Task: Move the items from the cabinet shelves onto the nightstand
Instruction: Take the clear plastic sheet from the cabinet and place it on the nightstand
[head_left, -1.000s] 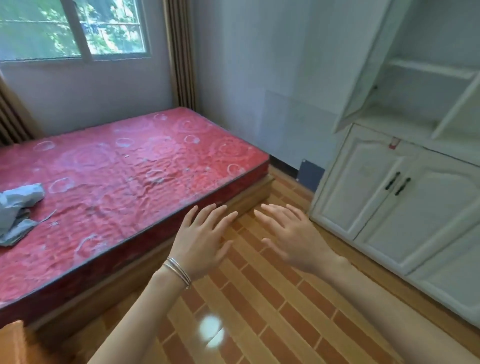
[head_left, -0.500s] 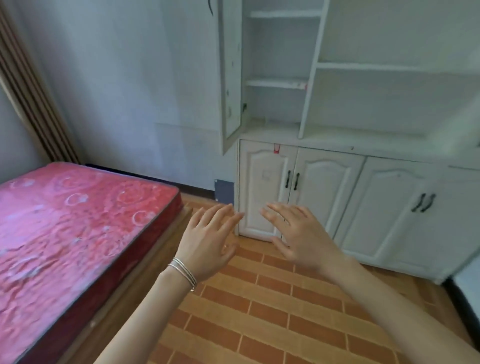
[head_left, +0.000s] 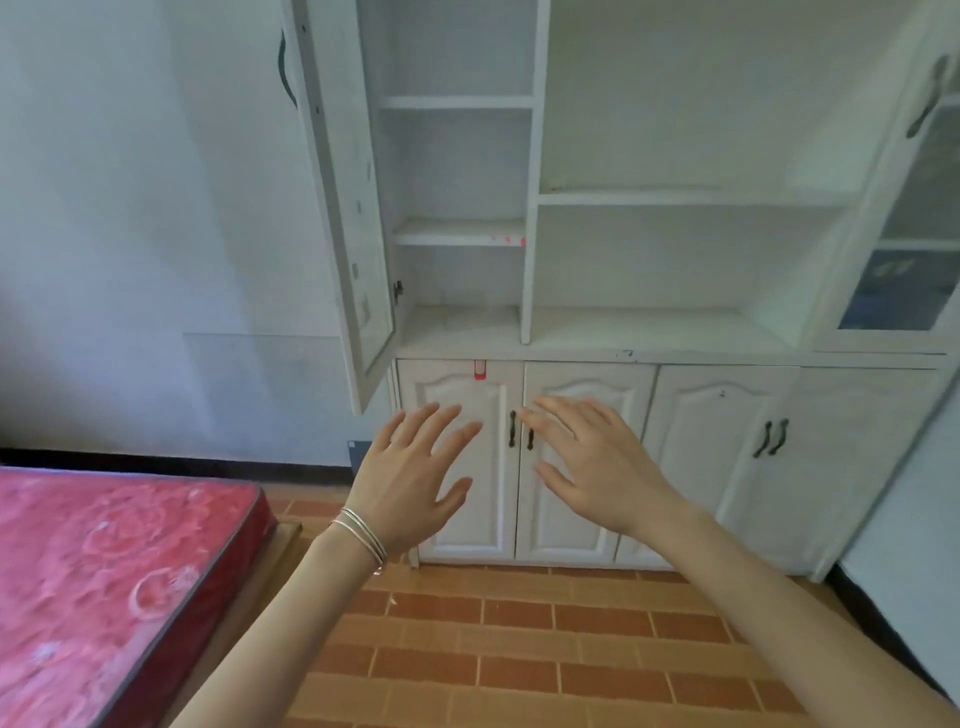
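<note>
Facing the white cabinet (head_left: 519, 338) dead on now — my left hand (head_left: 410, 480) and right hand (head_left: 597, 470) both float palm-down with fingers spread, holding nothing, in front of the lower doors (head_left: 519, 467). The open shelves (head_left: 460, 231) sit above both hands and look bare. Red mattress (head_left: 104, 571) is off to my left — no nightstand in frame.

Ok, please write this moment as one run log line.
phase: facing white wooden cabinet | left hand: open, empty | right hand: open, empty | open shelves: no items visible
</note>
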